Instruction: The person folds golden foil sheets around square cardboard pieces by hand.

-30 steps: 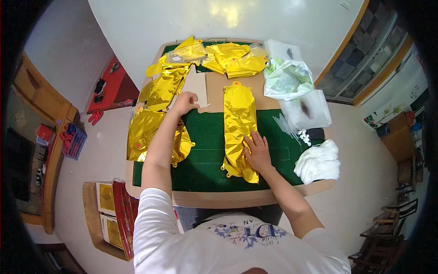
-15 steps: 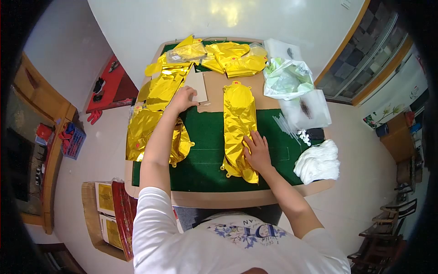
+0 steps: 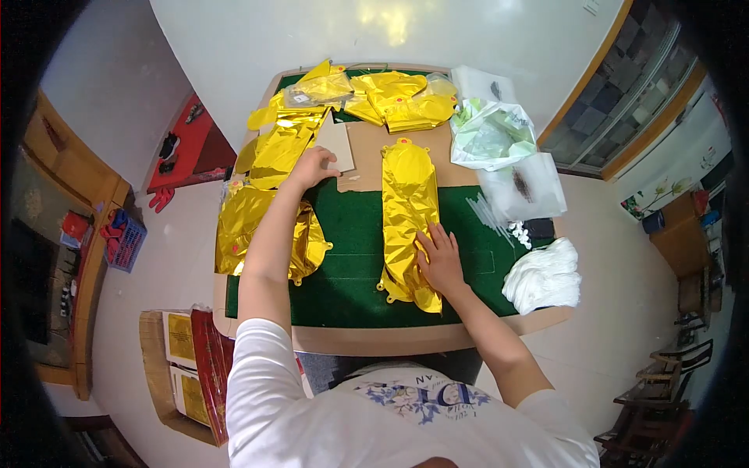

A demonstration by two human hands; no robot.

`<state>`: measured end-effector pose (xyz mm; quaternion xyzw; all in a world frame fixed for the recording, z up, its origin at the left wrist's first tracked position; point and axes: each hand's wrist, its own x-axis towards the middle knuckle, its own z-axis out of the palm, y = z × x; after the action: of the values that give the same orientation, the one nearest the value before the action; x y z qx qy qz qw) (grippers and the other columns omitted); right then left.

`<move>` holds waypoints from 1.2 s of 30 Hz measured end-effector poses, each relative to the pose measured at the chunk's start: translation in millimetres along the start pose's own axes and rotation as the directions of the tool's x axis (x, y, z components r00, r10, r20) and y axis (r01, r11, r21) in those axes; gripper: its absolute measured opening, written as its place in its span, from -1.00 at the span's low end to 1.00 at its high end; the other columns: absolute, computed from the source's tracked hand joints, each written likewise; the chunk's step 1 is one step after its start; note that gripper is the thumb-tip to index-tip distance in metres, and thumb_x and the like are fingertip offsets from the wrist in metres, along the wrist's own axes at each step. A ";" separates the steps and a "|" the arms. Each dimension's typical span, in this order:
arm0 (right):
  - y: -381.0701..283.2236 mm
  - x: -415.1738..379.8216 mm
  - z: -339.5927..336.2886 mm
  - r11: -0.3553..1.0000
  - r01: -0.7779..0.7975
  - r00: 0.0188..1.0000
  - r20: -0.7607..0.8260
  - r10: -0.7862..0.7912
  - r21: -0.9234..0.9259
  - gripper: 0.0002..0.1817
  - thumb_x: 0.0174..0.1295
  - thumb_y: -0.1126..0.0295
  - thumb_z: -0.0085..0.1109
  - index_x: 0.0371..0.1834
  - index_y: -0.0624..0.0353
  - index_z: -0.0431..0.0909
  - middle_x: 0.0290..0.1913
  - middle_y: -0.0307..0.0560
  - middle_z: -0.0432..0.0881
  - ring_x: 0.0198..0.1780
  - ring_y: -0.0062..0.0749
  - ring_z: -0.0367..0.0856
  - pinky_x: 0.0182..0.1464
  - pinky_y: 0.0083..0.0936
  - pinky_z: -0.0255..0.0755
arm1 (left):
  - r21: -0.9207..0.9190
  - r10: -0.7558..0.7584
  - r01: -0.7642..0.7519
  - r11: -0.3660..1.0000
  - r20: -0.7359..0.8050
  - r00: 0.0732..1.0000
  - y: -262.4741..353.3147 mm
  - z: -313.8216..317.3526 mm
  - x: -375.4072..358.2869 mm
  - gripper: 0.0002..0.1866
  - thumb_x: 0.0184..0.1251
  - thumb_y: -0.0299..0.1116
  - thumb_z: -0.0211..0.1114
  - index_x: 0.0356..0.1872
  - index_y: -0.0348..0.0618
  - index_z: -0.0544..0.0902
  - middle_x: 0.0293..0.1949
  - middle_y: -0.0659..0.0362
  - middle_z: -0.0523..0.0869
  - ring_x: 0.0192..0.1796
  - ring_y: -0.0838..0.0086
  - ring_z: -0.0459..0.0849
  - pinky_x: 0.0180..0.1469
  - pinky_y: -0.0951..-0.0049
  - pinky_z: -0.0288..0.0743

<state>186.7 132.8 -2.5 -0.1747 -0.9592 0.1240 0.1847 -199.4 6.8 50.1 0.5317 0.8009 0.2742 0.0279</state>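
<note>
Gold foil balloon (image 3: pixel 409 210) lies flat along the green table (image 3: pixel 351 265) — the right hand (image 3: pixel 441 257) presses its lower end, fingers spread. Left hand (image 3: pixel 312 168) rests loosely open on the cardboard piece (image 3: pixel 337 147), beside the foil pile (image 3: pixel 269 195).

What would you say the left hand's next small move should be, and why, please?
Probably to close the fingers on the cardboard piece and draw it toward the gold foil balloon. The left hand rests at that card's edge with fingers loose, not gripping, while the right hand lies flat on the balloon's lower end, pinning it to the green mat.
</note>
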 end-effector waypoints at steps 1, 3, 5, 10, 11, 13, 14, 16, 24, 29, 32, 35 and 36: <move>-0.3 0.3 -0.2 1.000 0.001 1.000 0.000 -0.001 0.000 -0.53 0.31 0.22 0.06 0.29 0.01 0.42 0.44 0.07 0.24 0.49 -0.11 0.12 0.47 -0.01 -0.04 | -0.050 -0.015 0.014 0.999 -0.026 1.000 -2.4 1.1 0.7 -0.59 -0.10 -0.17 0.57 -0.21 -0.14 0.71 -0.23 0.02 0.68 -0.15 0.13 0.64 -0.03 0.27 0.53; -0.6 0.4 -0.7 1.000 0.000 1.000 -0.002 0.000 0.008 -0.54 0.31 0.23 0.07 0.28 0.01 0.42 0.44 0.06 0.24 0.50 -0.11 0.12 0.47 0.00 -0.04 | -0.101 -0.031 0.026 0.995 -0.050 0.998 -6.9 3.9 1.1 -0.58 -0.08 -0.16 0.56 -0.20 -0.14 0.72 -0.25 0.02 0.69 -0.16 0.13 0.65 -0.04 0.28 0.53; -0.2 0.5 0.0 1.000 0.000 1.000 -0.002 0.000 0.004 -0.54 0.31 0.23 0.07 0.28 0.01 0.42 0.44 0.06 0.23 0.50 -0.11 0.12 0.47 0.00 -0.04 | -0.194 -0.149 0.141 0.971 -0.024 0.989 -3.4 0.6 1.2 -0.63 0.05 -0.17 0.49 -0.17 -0.16 0.73 -0.28 -0.01 0.70 -0.18 0.13 0.67 -0.06 0.28 0.53; -0.8 1.1 -1.2 1.000 -0.003 1.000 0.004 0.003 0.004 -0.53 0.30 0.24 0.09 0.28 0.02 0.42 0.44 0.07 0.24 0.49 -0.10 0.12 0.46 0.01 -0.03 | -0.077 -0.141 0.123 0.989 -0.327 0.934 20.0 -9.9 11.0 -0.78 0.28 -0.28 0.29 -0.17 -0.18 0.69 -0.24 -0.09 0.70 -0.16 0.07 0.68 -0.10 0.24 0.53; -0.9 1.3 -1.1 1.000 -0.001 1.000 -0.002 0.001 0.004 -0.53 0.30 0.24 0.09 0.28 0.02 0.43 0.43 0.08 0.25 0.49 -0.09 0.13 0.46 0.01 -0.02 | 0.044 -0.051 0.087 0.995 -0.525 0.850 25.4 -14.1 12.0 -0.81 0.33 -0.33 0.23 -0.17 -0.20 0.68 -0.23 -0.11 0.70 -0.16 0.05 0.68 -0.12 0.22 0.53; -1.2 0.2 -0.7 1.000 0.000 1.000 -0.004 0.000 0.005 -0.53 0.29 0.24 0.10 0.28 0.02 0.43 0.43 0.09 0.25 0.49 -0.09 0.13 0.46 0.01 -0.02 | 0.045 -0.035 0.081 0.996 -0.629 0.776 33.4 -29.2 17.6 -0.80 0.36 -0.34 0.20 -0.12 -0.22 0.66 -0.23 -0.12 0.70 -0.17 0.05 0.69 -0.14 0.25 0.54; -1.3 0.5 -0.7 1.000 -0.002 1.000 -0.005 0.002 0.014 -0.53 0.29 0.24 0.10 0.28 0.02 0.43 0.43 0.09 0.26 0.49 -0.08 0.14 0.46 0.01 -0.02 | 0.049 -0.014 0.072 0.996 -0.727 0.687 37.4 -38.4 21.5 -0.79 0.39 -0.36 0.18 -0.08 -0.23 0.65 -0.24 -0.13 0.70 -0.18 0.05 0.70 -0.15 0.28 0.55; -1.7 1.2 -1.3 1.000 -0.004 1.000 -0.008 0.005 0.023 -0.53 0.29 0.24 0.10 0.27 0.03 0.43 0.42 0.10 0.26 0.48 -0.07 0.14 0.46 0.01 -0.02 | -0.021 -0.070 0.084 0.996 -0.775 0.628 44.4 -56.5 27.1 -0.79 0.41 -0.36 0.17 -0.08 -0.25 0.65 -0.26 -0.11 0.71 -0.20 0.11 0.71 -0.17 0.31 0.55; -1.4 0.8 -1.1 1.000 -0.013 1.000 0.005 0.013 0.012 -0.54 0.31 0.22 0.07 0.27 0.04 0.44 0.43 0.09 0.25 0.50 -0.10 0.12 0.48 0.00 -0.06 | -0.372 -0.342 -0.009 0.928 -0.864 0.370 49.3 -103.4 26.2 -0.77 0.46 -0.34 0.17 -0.07 -0.31 0.61 -0.38 0.23 0.68 -0.32 0.66 0.58 -0.27 0.57 0.46; -1.2 1.6 -2.2 1.000 -0.014 1.000 0.007 0.014 0.018 -0.53 0.29 0.25 0.08 0.28 0.03 0.43 0.42 0.09 0.25 0.49 -0.08 0.13 0.47 0.00 -0.04 | -0.176 -0.129 -0.063 0.982 -0.882 0.454 103.6 -111.7 -18.4 -0.82 0.36 -0.43 0.25 -0.10 -0.29 0.62 -0.36 0.17 0.72 -0.33 0.60 0.64 -0.27 0.52 0.48; -1.0 1.0 -1.6 1.000 -0.003 1.000 -0.005 0.003 0.018 -0.52 0.28 0.27 0.09 0.29 0.02 0.41 0.42 0.08 0.25 0.48 -0.07 0.14 0.46 0.01 -0.02 | 0.381 0.336 -0.087 0.921 -0.658 0.674 150.1 -88.3 -79.6 -0.76 0.16 -0.57 0.29 -0.12 -0.17 0.65 -0.39 0.08 0.67 -0.34 0.25 0.68 -0.30 0.40 0.53; -1.0 1.3 -2.4 1.000 0.001 1.000 -0.007 -0.001 0.026 -0.52 0.28 0.26 0.09 0.29 0.02 0.41 0.42 0.07 0.25 0.49 -0.07 0.14 0.46 0.00 -0.02 | 0.397 0.361 -0.207 0.894 -0.366 0.858 197.5 -33.7 -147.5 -0.70 0.03 -0.49 0.35 -0.14 -0.08 0.61 -0.38 0.19 0.58 -0.30 0.31 0.60 -0.41 0.30 0.51; -1.5 1.3 -2.0 1.000 0.000 1.000 -0.010 0.000 0.024 -0.53 0.29 0.26 0.09 0.28 0.01 0.41 0.43 0.07 0.25 0.49 -0.08 0.14 0.46 0.00 -0.02 | 0.415 0.329 -0.189 0.890 -0.296 0.897 209.1 -13.3 -167.6 -0.73 0.01 -0.47 0.37 -0.19 -0.07 0.63 -0.32 0.21 0.58 -0.26 0.31 0.60 -0.41 0.30 0.52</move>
<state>185.9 132.3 0.2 -0.1732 -0.9566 0.1347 0.1917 43.7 -84.5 118.0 0.5717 0.7502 0.2092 -0.2582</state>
